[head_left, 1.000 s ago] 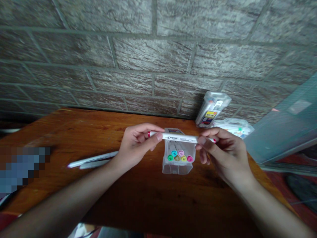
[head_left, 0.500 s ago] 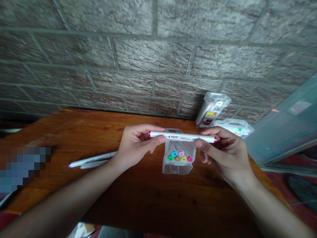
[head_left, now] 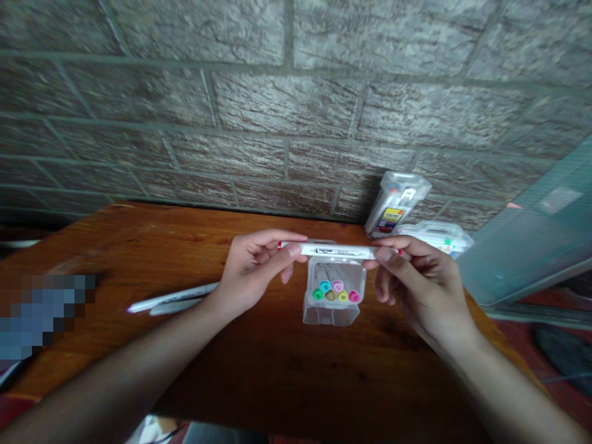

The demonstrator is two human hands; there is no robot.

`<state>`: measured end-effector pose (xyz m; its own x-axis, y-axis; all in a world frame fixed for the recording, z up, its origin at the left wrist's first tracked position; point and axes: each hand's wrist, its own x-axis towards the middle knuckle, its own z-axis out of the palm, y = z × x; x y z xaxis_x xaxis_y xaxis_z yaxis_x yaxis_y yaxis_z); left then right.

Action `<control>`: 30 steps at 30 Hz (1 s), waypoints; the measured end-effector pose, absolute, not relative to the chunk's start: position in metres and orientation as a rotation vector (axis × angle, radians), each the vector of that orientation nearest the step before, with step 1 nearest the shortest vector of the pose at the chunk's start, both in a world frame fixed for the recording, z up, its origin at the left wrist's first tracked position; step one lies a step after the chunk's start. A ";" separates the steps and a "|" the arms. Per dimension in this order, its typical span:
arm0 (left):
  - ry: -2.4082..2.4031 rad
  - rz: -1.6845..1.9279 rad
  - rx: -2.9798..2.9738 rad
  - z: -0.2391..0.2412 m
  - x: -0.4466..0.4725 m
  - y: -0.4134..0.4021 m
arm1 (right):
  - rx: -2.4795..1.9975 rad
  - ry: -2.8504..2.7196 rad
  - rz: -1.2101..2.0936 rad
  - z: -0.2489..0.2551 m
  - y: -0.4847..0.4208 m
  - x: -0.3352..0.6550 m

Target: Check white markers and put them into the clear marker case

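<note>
A white marker with red ends and black print is held level in the air between both hands. My left hand pinches its left end between thumb and fingers. At the other end, my right hand grips it, the thumb lying over the barrel and partly covering the red tip. Below and behind the marker, a clear plastic case stands on the wooden table. Inside it sit several markers with green, blue, pink, brown and yellow ends facing me.
Two loose white markers lie on the table beside my left wrist. A clear marker case stands by the brick wall, with another clear case to its right. A glass panel borders the right side.
The marker has turned about its long axis, so its print sits differently. Both thumbs have shifted over the barrel, and the right one now covers more of the right end.
</note>
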<state>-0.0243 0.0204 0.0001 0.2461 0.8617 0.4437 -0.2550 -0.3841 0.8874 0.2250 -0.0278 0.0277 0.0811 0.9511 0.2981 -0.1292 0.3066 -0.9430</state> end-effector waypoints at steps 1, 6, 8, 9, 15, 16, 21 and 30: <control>0.592 1.365 1.478 0.000 -0.025 0.021 | -0.914 -1.184 1.003 0.028 -0.028 0.225; 0.552 1.373 1.451 0.001 -0.025 0.021 | -0.908 -1.161 1.002 0.027 -0.028 0.225; 0.557 1.379 1.458 0.002 -0.025 0.021 | -0.907 -1.178 0.975 0.026 -0.028 0.226; 0.575 1.385 1.472 0.003 -0.025 0.021 | -0.911 -1.189 0.956 0.025 -0.028 0.226; 0.730 1.418 1.617 0.010 -0.021 0.018 | -0.926 -1.216 0.913 0.019 -0.025 0.228; 0.730 1.425 1.624 0.011 -0.021 0.018 | -0.923 -1.215 0.918 0.019 -0.025 0.228; 0.678 1.451 1.614 0.013 -0.018 0.017 | -0.905 -1.255 0.913 0.019 -0.025 0.226; 0.641 1.408 1.573 0.012 -0.019 0.016 | -0.896 -1.263 0.940 0.019 -0.027 0.227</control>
<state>-0.0193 0.0165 0.0122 0.2168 0.8437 0.4911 -0.1830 -0.4590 0.8694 0.2270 -0.0269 0.0192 0.0647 0.9309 0.3596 -0.0772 0.3639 -0.9282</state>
